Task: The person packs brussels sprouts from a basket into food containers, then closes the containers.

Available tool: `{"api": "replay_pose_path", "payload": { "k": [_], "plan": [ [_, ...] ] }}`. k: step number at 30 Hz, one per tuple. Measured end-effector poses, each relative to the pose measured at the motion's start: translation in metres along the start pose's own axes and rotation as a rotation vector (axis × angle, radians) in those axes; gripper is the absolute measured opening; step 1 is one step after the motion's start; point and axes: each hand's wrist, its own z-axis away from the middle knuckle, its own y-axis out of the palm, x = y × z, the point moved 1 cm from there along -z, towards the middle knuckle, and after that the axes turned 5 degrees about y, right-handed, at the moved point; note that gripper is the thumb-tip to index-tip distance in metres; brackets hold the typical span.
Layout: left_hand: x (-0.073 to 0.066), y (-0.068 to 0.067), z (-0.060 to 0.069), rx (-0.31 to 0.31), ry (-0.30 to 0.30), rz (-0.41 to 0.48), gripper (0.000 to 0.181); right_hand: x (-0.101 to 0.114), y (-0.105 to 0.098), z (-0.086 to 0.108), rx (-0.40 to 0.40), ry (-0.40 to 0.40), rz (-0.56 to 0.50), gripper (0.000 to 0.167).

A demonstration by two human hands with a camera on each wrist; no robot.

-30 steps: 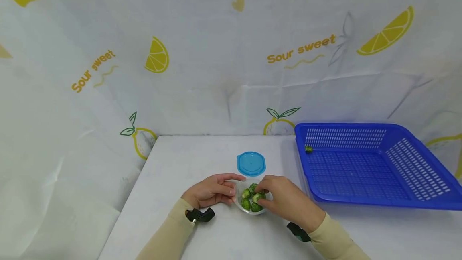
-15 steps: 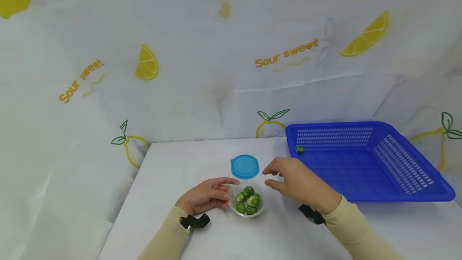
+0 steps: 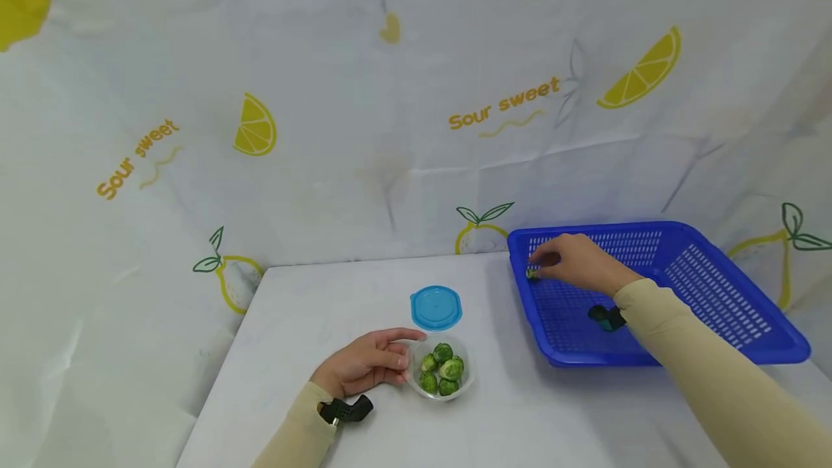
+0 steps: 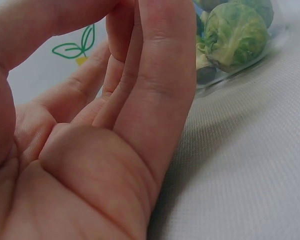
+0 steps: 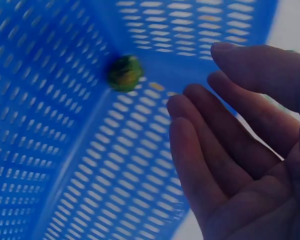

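Note:
My left hand (image 3: 367,365) grips the left side of a clear plastic bowl (image 3: 464,352) standing on the white table. Several Brussels sprouts (image 3: 451,368) lie inside the bowl; a few also show past my fingers in the left wrist view. Over the left end of the blue basket (image 3: 650,360) reaches my right hand (image 3: 577,261), its fingers loosely bent and spread from the thumb. One small Brussels sprout (image 5: 124,73) sits in the basket's corner, close to the fingertips but apart from them in the right wrist view.
A blue lid (image 3: 436,308) lies flat on the white table (image 3: 312,309) just behind the bowl. The basket has raised, slotted walls and fills the table's right side. A white sheet with lemon prints (image 3: 325,201) hangs behind the table.
My right hand has left the sprouts in the bowl and moved right and back into the basket, near its lone sprout. The left hand has stayed at the bowl. The head view has shifted slightly.

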Motion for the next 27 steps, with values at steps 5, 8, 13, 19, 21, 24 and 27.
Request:
{"api": "replay_pose_path", "payload": {
  "k": [5,8,13,19,21,24,27],
  "plan": [
    [0.001,0.0,0.002,0.001,0.014,-0.002,0.062,-0.019,0.008,-0.022,0.013,0.015,-0.008,0.034],
    [0.0,0.001,0.001,-0.007,0.015,-0.006,0.063,-0.027,0.011,-0.031,0.013,0.034,0.002,0.036],
    [-0.001,0.002,0.001,-0.011,0.015,-0.011,0.064,-0.037,0.016,-0.039,0.03,0.07,0.013,0.033],
    [-0.001,0.003,0.001,-0.012,0.013,-0.006,0.063,-0.044,0.02,-0.041,0.026,0.085,-0.007,0.032],
    [-0.001,0.003,0.001,-0.009,0.014,-0.005,0.063,-0.046,0.02,-0.04,0.024,0.092,-0.015,0.032],
    [-0.001,0.003,0.001,-0.002,0.017,-0.003,0.064,-0.046,0.021,-0.04,0.022,0.102,-0.02,0.03],
    [-0.001,0.003,0.0,0.008,0.022,0.0,0.063,-0.047,0.021,-0.041,0.011,0.108,-0.01,0.027]
  ]
}}
